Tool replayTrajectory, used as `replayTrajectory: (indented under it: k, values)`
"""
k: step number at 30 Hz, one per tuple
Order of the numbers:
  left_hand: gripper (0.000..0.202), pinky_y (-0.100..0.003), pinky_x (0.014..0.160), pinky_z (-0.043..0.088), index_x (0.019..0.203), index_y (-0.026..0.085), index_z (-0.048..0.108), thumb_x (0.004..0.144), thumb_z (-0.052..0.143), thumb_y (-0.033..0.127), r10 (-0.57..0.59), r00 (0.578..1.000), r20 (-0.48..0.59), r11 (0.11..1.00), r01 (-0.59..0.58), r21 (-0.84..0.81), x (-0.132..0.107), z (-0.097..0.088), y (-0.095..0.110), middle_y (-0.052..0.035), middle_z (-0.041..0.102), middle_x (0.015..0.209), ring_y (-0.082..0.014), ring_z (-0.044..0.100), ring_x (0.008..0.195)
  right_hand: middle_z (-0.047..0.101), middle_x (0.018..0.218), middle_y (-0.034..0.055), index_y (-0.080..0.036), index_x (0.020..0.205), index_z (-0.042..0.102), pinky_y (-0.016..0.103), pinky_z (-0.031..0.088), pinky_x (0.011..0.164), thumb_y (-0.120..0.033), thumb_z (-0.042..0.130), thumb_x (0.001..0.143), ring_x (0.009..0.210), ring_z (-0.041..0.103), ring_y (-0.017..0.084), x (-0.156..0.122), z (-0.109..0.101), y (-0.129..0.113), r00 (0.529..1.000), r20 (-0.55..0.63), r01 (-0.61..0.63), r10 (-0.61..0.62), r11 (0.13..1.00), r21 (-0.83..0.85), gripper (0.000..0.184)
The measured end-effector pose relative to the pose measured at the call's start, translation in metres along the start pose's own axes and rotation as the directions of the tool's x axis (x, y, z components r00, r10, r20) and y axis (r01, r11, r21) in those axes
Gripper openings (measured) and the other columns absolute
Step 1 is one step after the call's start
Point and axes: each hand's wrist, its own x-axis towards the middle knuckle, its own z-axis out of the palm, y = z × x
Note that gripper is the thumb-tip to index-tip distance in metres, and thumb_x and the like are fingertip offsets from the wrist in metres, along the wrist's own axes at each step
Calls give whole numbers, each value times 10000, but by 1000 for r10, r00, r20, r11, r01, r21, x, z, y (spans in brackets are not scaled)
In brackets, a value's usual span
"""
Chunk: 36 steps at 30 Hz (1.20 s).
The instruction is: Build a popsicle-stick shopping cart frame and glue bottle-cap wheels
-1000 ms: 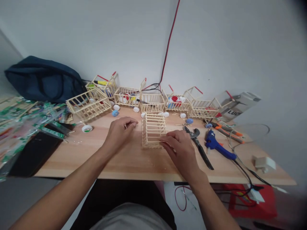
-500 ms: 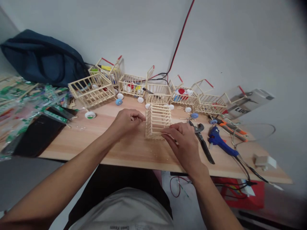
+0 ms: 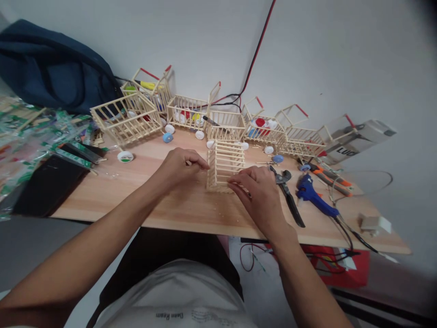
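Note:
A small basket of thin wooden sticks [image 3: 227, 160] stands on the table between my hands, with parallel sticks across its upper side. My right hand [image 3: 258, 187] is at its near right corner, thumb and forefinger pinched at the end of a thin wooden stick [image 3: 223, 183] along the near edge. A tiny dark spot shows under these fingers, too small to name. Just off the basket's left side is my left hand [image 3: 180, 165], its fingers curled and thumb near the forefinger; whatever lies between them is hidden.
Several stick-built carts [image 3: 225, 125] with bottle-cap wheels line the wall. To the right lie black-handled cutters [image 3: 288, 198], a blue glue gun [image 3: 316, 198] and orange pliers [image 3: 331, 179]. Plastic-wrapped packets [image 3: 41, 146] and a dark blue bag [image 3: 58, 68] are at left. The table's edge [image 3: 191, 227] runs close in front.
The view has shifted slightly, so the table sits a little higher in the picture. Both hands keep nearly the same places at the basket, the right still pinching at its near corner.

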Motion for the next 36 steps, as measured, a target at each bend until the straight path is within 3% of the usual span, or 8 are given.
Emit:
replayTrajectory:
  k: [36]
  values:
    - [312,-221,641,499,736,159,786,653,504,54,86,995,43,996,-85,-22,0,5,-2,-46,757,745,-152,689,691,617,837,59,-196,868,660,359,315,726,-254,566,940,832,501,233,4,-1,-3,999,43,-19,21,999,-42,132]
